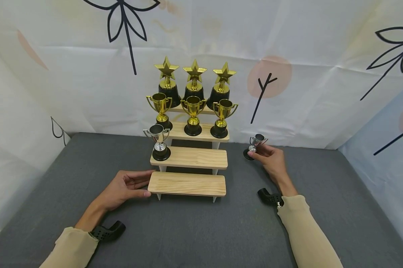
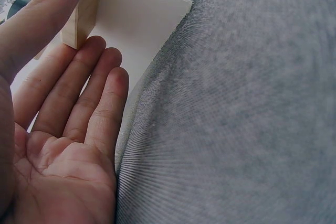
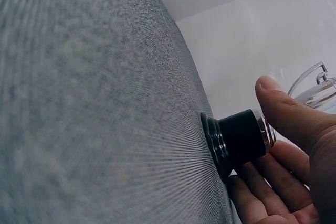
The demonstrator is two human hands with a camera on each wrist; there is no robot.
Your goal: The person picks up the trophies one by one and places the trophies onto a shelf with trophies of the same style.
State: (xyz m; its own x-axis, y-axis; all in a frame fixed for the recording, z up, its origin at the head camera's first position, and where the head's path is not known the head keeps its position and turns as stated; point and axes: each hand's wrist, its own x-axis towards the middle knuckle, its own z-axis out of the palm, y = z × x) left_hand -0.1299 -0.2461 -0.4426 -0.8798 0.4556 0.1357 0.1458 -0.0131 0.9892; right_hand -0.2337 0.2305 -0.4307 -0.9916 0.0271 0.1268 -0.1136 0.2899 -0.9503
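My right hand [image 1: 271,160] holds a small silver trophy cup [image 1: 259,138] between thumb and fingers, to the right of a stepped wooden display stand [image 1: 188,183]. In the right wrist view the cup's black base [image 3: 241,139] appears to meet the grey cloth. At the stand's lowest step, my left hand [image 1: 125,189] touches the left end with fairly straight fingers [image 2: 107,108]. Another silver trophy cup [image 1: 157,134] stands at the left of the second step from the bottom. Gold trophy cups [image 1: 192,106] line the step above, and gold star trophies [image 1: 194,72] the top one.
The stand rests on a grey cloth-covered table [image 1: 194,234]. Behind it hangs a white patterned backdrop [image 1: 214,33], which also runs down both sides. A black wrist strap [image 1: 108,231] is on the left wrist, another [image 1: 269,197] on the right.
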